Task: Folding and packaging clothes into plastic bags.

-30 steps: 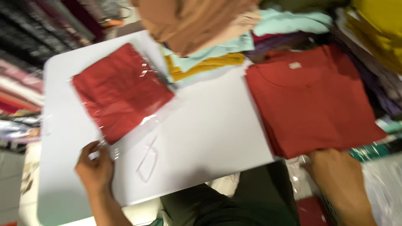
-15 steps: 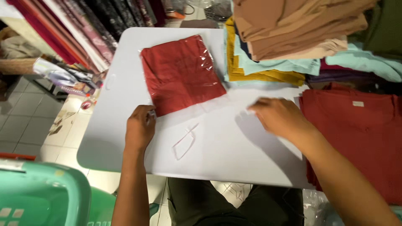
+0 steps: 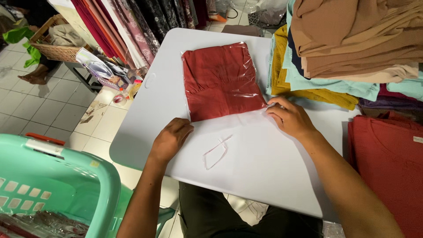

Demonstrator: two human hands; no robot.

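Looking down through the head camera, I am seeing a folded red garment in a clear plastic bag (image 3: 221,80) lying flat on the white table (image 3: 264,176), toward its far half. My left hand (image 3: 169,140) is resting palm-down at the near left corner of the bag, fingers curled loosely together and pressing on the plastic edge rather than gripping anything. My right hand (image 3: 288,118) is sitting at the near right corner, fingers narrowed and pinching the bag's open flap where it is extending past the garment. Between the two hands, the empty clear flap is lying flat on the table, and a thin pale strip loop (image 3: 217,152) is lying just beside it, closer to me.

Just beyond the bag on the right, a stack of folded cloth (image 3: 352,39) in tan, pale blue and mustard is touching the table's far edge. Another pile of red garments (image 3: 387,163) is sitting to my right, well apart from the bagged one. A mint-green plastic basket (image 3: 57,185) is standing on the tiled floor at my left, and hanging patterned fabrics (image 3: 128,22) are lining the far left side.
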